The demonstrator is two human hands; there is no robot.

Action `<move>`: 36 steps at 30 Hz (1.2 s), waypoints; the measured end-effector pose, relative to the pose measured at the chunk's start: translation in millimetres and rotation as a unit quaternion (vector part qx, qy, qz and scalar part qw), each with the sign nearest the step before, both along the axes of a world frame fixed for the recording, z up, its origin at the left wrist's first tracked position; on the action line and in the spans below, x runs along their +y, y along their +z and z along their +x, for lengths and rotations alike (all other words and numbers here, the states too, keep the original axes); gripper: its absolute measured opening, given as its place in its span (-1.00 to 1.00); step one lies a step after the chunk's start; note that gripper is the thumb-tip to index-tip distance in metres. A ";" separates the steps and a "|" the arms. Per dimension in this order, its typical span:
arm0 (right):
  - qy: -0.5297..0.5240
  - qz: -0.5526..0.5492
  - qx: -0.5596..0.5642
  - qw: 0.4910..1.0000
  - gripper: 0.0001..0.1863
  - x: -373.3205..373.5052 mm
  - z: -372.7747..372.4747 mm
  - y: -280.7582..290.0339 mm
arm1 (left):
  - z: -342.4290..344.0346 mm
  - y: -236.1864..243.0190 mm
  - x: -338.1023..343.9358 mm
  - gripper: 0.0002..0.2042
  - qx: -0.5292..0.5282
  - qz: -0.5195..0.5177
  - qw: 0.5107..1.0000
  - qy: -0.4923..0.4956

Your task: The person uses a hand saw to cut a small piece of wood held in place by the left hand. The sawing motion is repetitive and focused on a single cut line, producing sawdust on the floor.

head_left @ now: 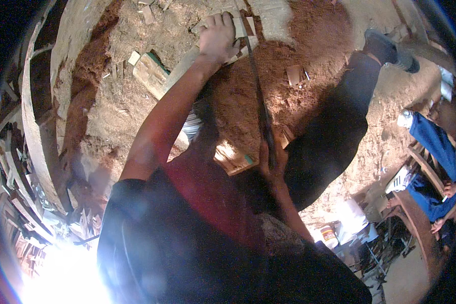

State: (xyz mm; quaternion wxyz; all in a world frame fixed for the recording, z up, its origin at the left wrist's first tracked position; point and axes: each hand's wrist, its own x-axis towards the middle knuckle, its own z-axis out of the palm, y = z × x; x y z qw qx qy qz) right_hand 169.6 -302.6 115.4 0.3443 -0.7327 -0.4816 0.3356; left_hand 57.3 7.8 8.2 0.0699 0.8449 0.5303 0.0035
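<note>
My left hand (218, 40) is at the top centre, its fingers bent over a pale wooden piece (241, 27) and gripping it. Close beside that hand, a long, thin dark blade crosses the wood; it looks like a handsaw (259, 91) seen nearly edge-on. Nearer to me, my right hand (273, 159) is wrapped round the saw's dark handle end. Below my left forearm lies a wooden block (150, 75) with a green patch. Another wooden block (235, 158) with a green end shows by my right hand, partly hidden by my clothing.
Sawdust and wood scraps (295, 75) cover the ground. My dark-trousered leg (334, 131) stretches right, ending in a shoe. A person in blue trousers (433, 142) sits at far right beside curved timber (418, 223). A white tub (329, 236) stands lower right; a large curved beam (35, 126) stands left.
</note>
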 end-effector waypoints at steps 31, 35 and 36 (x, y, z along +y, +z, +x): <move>0.022 0.038 0.006 0.999 -0.74 28.1 29.8 -34.3 | -10.5 -8.6 -1.4 -0.25 -0.009 0.059 0.998 -0.025; 0.054 -0.095 0.014 0.994 -0.67 91.4 23.3 -34.5 | -8.3 -9.2 2.4 -0.26 0.002 0.034 0.999 -0.022; 0.039 -0.075 0.005 0.996 -0.67 85.1 24.0 -33.3 | -6.0 -10.1 -0.6 -0.25 0.003 0.042 0.999 -0.024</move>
